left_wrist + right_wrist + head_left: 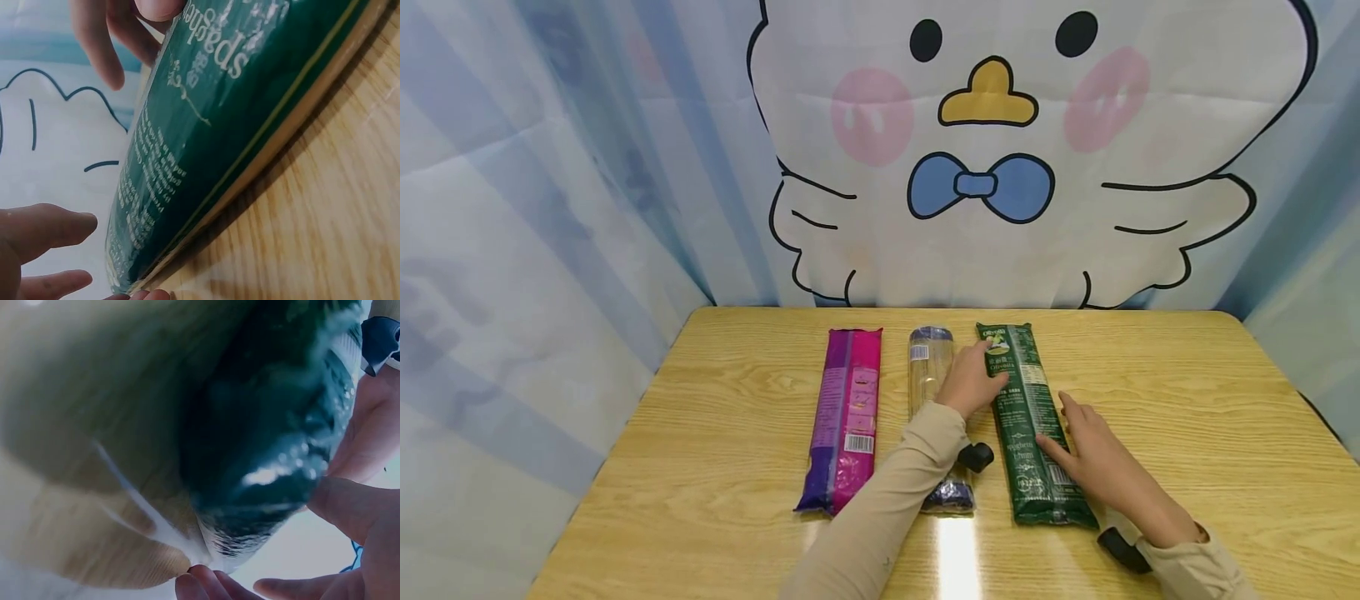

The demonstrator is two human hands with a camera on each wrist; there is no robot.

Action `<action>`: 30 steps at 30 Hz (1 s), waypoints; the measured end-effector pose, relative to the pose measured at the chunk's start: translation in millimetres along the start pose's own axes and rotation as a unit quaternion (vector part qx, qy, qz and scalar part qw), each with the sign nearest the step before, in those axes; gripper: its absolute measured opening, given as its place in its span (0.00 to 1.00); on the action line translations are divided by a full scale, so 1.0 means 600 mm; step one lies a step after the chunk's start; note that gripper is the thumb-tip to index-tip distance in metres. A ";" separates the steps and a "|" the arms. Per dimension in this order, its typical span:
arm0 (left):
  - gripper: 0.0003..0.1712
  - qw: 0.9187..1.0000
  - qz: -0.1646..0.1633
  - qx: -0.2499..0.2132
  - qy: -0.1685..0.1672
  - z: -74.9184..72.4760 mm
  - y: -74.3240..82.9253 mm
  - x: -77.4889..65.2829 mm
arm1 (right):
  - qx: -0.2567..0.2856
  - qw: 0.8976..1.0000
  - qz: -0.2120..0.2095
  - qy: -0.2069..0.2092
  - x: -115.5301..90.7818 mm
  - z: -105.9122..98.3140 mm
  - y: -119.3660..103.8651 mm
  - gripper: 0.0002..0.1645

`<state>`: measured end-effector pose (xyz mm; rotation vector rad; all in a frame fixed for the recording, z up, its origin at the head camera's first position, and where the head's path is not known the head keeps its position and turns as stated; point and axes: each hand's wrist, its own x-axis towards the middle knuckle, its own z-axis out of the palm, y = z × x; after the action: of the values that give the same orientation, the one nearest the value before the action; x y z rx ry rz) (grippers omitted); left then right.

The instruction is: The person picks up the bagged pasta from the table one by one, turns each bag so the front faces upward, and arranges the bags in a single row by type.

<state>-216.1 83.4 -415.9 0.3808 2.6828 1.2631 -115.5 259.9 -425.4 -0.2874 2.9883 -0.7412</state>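
Observation:
A dark green packet of spaghetti (1030, 433) lies lengthwise on the wooden table, slightly slanted. My left hand (973, 383) is at its upper left edge, the index finger and thumb stretched over the printed film. In the left wrist view, fingertips (153, 295) show at the packet's far end, while the thumb stands apart from it. Along the lower right edge is my right hand (1097, 458), fingers spread and thumb on the packet's face. The right wrist view shows that thumb (340, 497) against the green film and other fingertips low beside the edge.
Left of the spaghetti lies a clear packet with blue ends (931, 367), partly covered by my left hand and sleeve. Further left is a pink and purple packet (846, 417). A printed curtain (977, 250) hangs behind the table's back edge.

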 end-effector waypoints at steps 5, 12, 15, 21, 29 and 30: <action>0.33 1.000 -0.013 -0.002 -0.001 0.005 -0.003 0.004 | 0.007 1.000 -0.002 -0.004 0.003 0.002 -0.001 0.50; 0.34 0.999 -0.034 -0.004 0.005 0.014 -0.003 0.007 | -0.005 1.000 -0.011 -0.006 0.005 0.003 -0.003 0.51; 0.35 0.999 -0.040 -0.018 0.009 0.015 -0.003 0.006 | -0.007 1.000 -0.008 -0.010 0.005 0.004 -0.004 0.51; 0.35 0.998 -0.055 -0.038 0.019 0.017 -0.005 0.007 | -0.010 1.000 -0.006 -0.009 0.005 0.004 -0.006 0.51; 0.34 0.995 -0.075 -0.052 0.028 0.015 -0.008 0.005 | -0.007 1.000 -0.001 -0.011 0.004 0.004 -0.011 0.51; 0.34 0.995 -0.076 -0.051 0.028 0.014 -0.009 0.006 | -0.009 1.000 0.000 -0.010 0.004 0.004 -0.011 0.51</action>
<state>-218.0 87.5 -425.5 0.1290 2.6208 1.3765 -116.4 252.4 -424.3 -0.2945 2.9771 -0.7082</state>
